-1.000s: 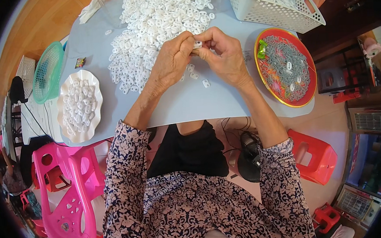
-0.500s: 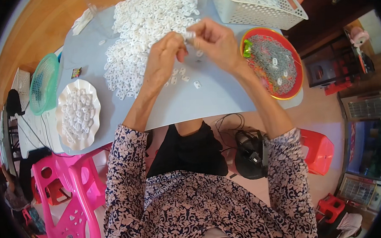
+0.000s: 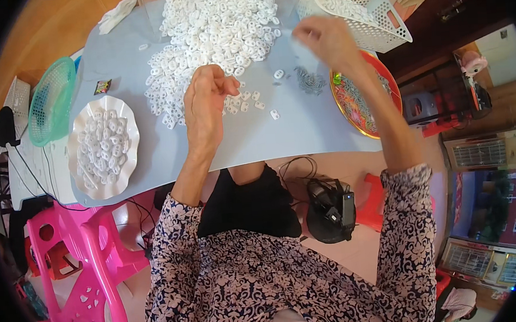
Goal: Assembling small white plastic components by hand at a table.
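My left hand [image 3: 206, 99] is raised over the near side of a heap of small white oval plastic pieces with holes [image 3: 218, 20]. Its fingers curl toward the thumb, and whatever they hold is hidden. Off to the right, my right hand [image 3: 330, 42] is smeared by motion, between the heap and a white perforated basket [image 3: 374, 27] with more white pieces in it. Whether its fingers hold anything does not show. Below it lies a small pile of grey metal pieces [image 3: 311, 80]. Several loose white pieces [image 3: 245, 105] lie by my left hand.
A scalloped white dish [image 3: 128, 170] of white pieces stands at the left, near a small wrapped packet [image 3: 102, 87] and a green basket [image 3: 54, 109]. At the right, my forearm partly covers a red tray [image 3: 387, 77] of small grey metal pieces.
My hands were together at the heap's near right edge and have parted. The right one has swung right toward the white basket; the left has drawn slightly left and nearer.
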